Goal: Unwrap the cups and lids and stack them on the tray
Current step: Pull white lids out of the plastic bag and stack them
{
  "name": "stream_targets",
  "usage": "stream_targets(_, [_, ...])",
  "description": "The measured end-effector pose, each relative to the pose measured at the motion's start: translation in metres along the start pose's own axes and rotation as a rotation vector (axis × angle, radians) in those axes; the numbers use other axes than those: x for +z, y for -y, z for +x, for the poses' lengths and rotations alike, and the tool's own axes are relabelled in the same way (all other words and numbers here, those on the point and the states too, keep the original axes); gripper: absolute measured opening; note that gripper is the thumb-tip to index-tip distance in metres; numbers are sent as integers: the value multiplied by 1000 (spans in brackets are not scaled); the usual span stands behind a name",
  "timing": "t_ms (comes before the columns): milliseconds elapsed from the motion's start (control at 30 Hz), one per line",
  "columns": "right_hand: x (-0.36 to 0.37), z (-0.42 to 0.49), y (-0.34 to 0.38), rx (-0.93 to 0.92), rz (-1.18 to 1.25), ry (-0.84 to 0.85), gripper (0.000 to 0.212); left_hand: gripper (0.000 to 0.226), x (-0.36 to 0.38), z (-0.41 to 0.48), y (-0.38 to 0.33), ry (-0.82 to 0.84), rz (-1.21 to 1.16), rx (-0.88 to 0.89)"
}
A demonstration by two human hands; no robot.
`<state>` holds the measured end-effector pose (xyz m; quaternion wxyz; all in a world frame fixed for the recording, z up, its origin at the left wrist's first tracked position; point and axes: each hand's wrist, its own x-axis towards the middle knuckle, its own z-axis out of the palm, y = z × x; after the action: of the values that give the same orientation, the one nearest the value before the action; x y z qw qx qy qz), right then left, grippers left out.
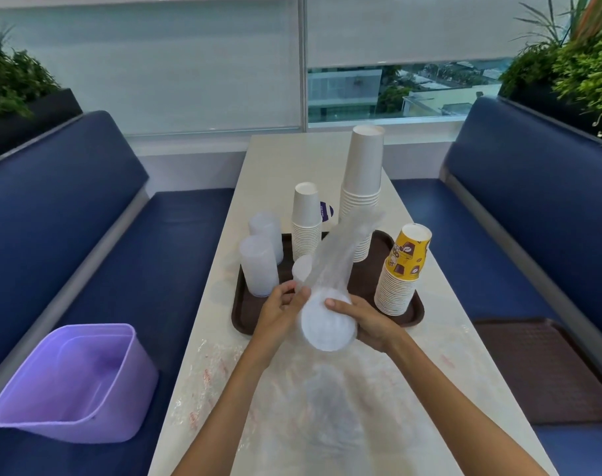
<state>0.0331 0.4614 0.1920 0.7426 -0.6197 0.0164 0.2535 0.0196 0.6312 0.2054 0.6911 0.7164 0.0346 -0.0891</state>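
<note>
Stack of white lids [328, 325], in a clear plastic sleeve [347, 245], sits tilted between my hands just above the near edge of the brown tray [239, 324], its round end facing me. My left grip [279, 312] is curled against the stack's left side, over the plastic; I cannot tell whether the fingers pinch only the sleeve. My right grip [370, 324] cups the right side from below, thumb laid across the top of the round end.

The loose sleeve runs up and away, crossing in front of the tall white cups [363, 173] on the tray and blurring their lower part. A small white shape behind the sleeve is too veiled to name. Also on the tray stand shorter white cups [306, 221], two cloudy stacks [258, 266] at the left and yellow cups [402, 269] at the right. Crumpled wrappers [224, 372] lie on the counter [292, 159] under my forearms. A purple bin [72, 383] sits on the left seat; a second tray [547, 369], partly cut off, lies on the right seat.
</note>
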Motion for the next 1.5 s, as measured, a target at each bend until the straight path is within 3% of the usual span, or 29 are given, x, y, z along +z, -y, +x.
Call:
stream_targets(133, [-2, -7, 1, 74, 298, -88, 34, 38, 2, -2, 2, -58, -90, 82])
stream_targets(167, [-1, -8, 1, 92, 343, -94, 29, 35, 2, -2, 4, -55, -96, 103])
stream_targets(233, [0, -8, 0, 113, 395, -75, 43, 29, 4, 1, 5, -67, -95, 118])
stream_targets(300, [2, -7, 0, 121, 444, -33, 78, 23, 5, 3, 4, -116, -108, 116])
stream_targets(367, [1, -6, -3, 150, 440, 8, 96, 18, 6, 6, 2, -180, -104, 109])
stream_targets(533, [5, -11, -2, 229, 355, -4, 52, 8, 4, 4, 0, -305, -42, 110])
stream_targets(667, [9, -4, -2, 151, 501, -83, 48, 10, -8, -6, -7, -346, -150, 181])
stream_targets(733, [10, 0, 1, 97, 652, -94, 55, 9, -15, -14, -6, -314, -176, 196])
stream_targets(867, [10, 8, 8, 3, 789, 2, 101, 12, -17, -32, 10, -126, -11, 179])
stream_targets(1000, [9, 13, 7, 17, 596, -23, 109, 16, -10, -42, 15, 217, 181, 93])
stream_targets(1033, [8, 13, 5, 16, 552, -31, 110, 15, -12, -41, 12, 185, 165, 95])
stream_targets(1100, [5, 11, 5, 5, 498, -36, 108, 12, -18, -32, 5, -35, 56, 93])
stream_targets(1167, [5, 8, 8, -6, 403, -48, 94, 15, -24, -22, -2, -180, -44, 46])
stream_targets(1233, [6, 6, 11, -15, 283, -59, 76, 42, -23, -13, -7, -97, -118, -27])
stream_targets(1333, [11, 7, 13, -55, 114, -28, 71, 77, -15, -4, -10, 11, -173, -78])
stream_targets(1400, [16, 5, 17, -93, 30, -49, 68, 81, -10, -1, -8, -3, -200, -77])
stream_targets(1500, [21, 4, 23, -181, -35, -116, 61, 69, -7, 0, -2, -20, -345, -59])
